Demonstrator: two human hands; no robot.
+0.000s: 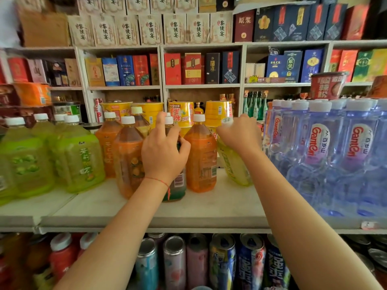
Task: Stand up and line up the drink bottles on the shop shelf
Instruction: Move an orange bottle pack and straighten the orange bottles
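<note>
Shop shelving fills the view, boxed liquor stacked in cubbies behind a white shelf (209, 208) that carries the drink bottles. Both bare arms reach over its front edge. Left hand (164, 151) curls round the neck and shoulder of a dark bottle (177, 183) standing upright mid-shelf, thumb on its right side, index finger raised beside the cap. Just right of it stands an orange bottle (201, 160), upright. Right of that, the right hand (240, 133) grips the top of a yellow-green bottle (234, 164), which leans left. More orange bottles (125, 155) stand left of the dark bottle, green tea bottles (77, 158) beyond them. Water bottles (320, 155) crowd the shelf's right end. Cans (222, 262) fill the shelf below.
</note>
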